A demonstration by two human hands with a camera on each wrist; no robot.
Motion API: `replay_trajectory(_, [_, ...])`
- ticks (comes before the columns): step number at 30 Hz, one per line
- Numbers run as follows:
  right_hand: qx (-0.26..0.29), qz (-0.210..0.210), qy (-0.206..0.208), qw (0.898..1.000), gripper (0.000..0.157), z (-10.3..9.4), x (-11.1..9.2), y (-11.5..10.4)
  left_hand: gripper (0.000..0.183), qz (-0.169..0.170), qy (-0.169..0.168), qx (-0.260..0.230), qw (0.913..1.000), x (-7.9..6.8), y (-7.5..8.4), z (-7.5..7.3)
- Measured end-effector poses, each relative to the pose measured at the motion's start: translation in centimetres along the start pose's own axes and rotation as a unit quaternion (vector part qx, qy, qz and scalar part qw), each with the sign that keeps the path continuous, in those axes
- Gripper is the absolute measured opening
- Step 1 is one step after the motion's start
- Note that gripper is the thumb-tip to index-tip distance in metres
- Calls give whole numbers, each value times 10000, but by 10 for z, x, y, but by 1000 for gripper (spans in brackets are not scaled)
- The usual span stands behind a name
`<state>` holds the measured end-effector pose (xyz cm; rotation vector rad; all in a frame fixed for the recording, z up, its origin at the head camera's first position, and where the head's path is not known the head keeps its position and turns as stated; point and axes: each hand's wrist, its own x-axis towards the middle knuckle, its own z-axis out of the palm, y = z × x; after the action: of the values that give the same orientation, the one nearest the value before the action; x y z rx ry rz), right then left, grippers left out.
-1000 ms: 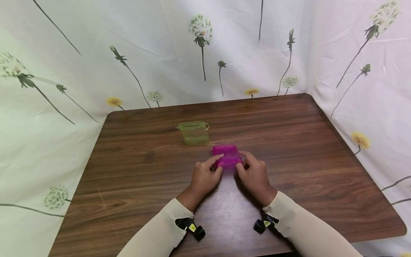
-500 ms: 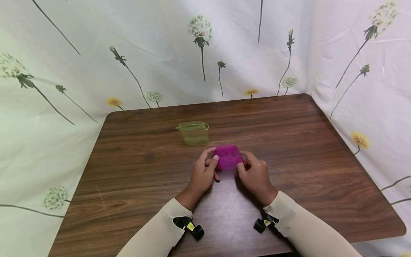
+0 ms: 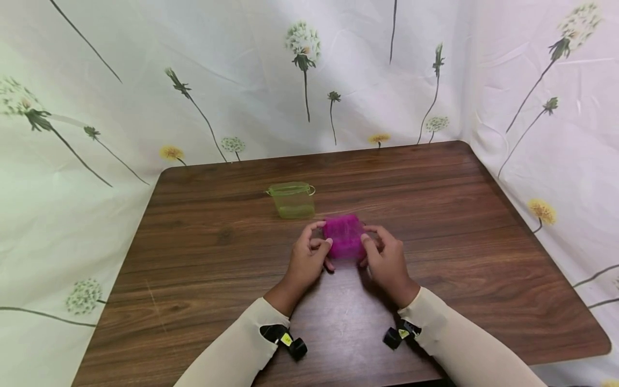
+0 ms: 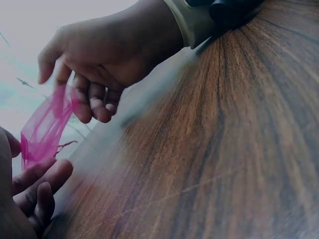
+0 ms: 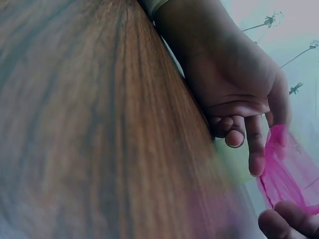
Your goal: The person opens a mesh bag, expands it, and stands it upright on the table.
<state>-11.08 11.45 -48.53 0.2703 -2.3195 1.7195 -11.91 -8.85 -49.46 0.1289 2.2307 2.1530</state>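
A sheer magenta organza pouch is stretched between both hands, raised off the wooden table in the wrist views. My left hand pinches its left side between thumb and fingers. On the opposite side my right hand pinches the pouch's right edge. From the left wrist view, the thin cloth looks creased, with a short cord sticking out near my left fingers. A green organza pouch lies flat beyond my left hand, cord loops out at both sides of its top.
The brown wood-grain table has rounded corners. A white curtain printed with dandelions hangs along its back and sides. Wrist-worn cameras sit on both sleeves, close over the table.
My left fingers have shifted to the pouch's left edge, thumb on top. My right thumb has moved up a little over the right edge. The magenta pouch looks more spread; the green one stays put.
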Motion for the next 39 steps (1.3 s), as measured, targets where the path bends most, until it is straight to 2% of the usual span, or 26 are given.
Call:
replay_trajectory(2, [293,569,36,9979,26,1,1,0,44,27,-53,0,10000,0,0,0])
replay_trajectory(4, [369,895,69,9953,27,2,3,0,46,113,-108,81,9998,0,-1,-1])
replay_trajectory(7, [366,1174,73,9924,27,2,5,-1,49,392,-142,392,9984,-1,-2,-2])
replay_trajectory(12, [484,1495,116,9875,20,2,10,1,52,919,-19,967,9911,0,-3,-2])
replay_trajectory(18, [292,1155,89,9928,13,1,12,5,53,1546,145,1165,9810,2,-2,-3])
replay_trajectory(21, [333,1013,3,9943,14,1,12,4,46,1732,317,1243,9765,2,-2,-2])
replay_trajectory(26, [545,998,-26,9935,16,2,11,5,36,1690,594,1212,9763,1,-3,-1])
replay_trajectory(34, [784,675,56,9946,13,2,12,7,52,1461,624,1180,9802,3,-3,-1])
replay_trajectory(37, [878,540,98,9946,12,3,13,8,43,1338,676,1156,9819,6,-4,-1])
replay_trajectory(39, [970,448,141,9942,11,4,15,8,35,1386,719,1193,9805,8,-6,-1])
